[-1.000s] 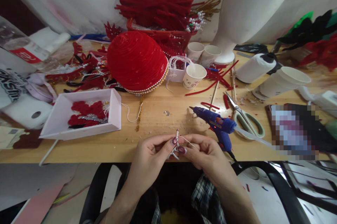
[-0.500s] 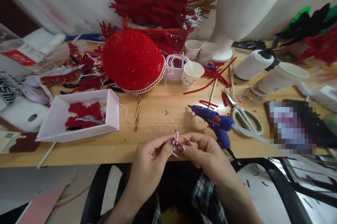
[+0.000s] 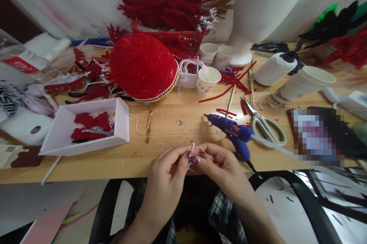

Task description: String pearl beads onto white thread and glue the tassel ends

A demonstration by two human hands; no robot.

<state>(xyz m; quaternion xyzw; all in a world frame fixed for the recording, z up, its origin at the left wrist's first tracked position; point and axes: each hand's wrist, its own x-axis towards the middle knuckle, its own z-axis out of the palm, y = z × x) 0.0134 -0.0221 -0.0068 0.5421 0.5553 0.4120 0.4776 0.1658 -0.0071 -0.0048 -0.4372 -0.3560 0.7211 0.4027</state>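
Note:
Between my two hands, close to the table's front edge, is a small string of white beads (image 3: 193, 145) with a red tip at its top. My left hand (image 3: 169, 167) pinches it between thumb and forefinger. From the other side my right hand (image 3: 220, 163) pinches it too, thumb against thumb, and a thin white cord loops up from it over my right fingers. My fingers hide part of the beaded piece. To the right of my hands lies a blue glue gun (image 3: 231, 129) with a long glue stick in its back.
Scissors (image 3: 266, 125) and a phone (image 3: 315, 137) lie to the right. At left stands a white box (image 3: 122, 129) with red pieces. Behind are a red domed form (image 3: 143, 68) with bead trim, a paper cup (image 3: 208, 81) and a red basket (image 3: 183, 43). A white stand (image 3: 243, 52) rises at the back.
My thumbs have closed a little tighter over the beads, covering more of them. Both hands stay in about the same place; the view has shifted slightly.

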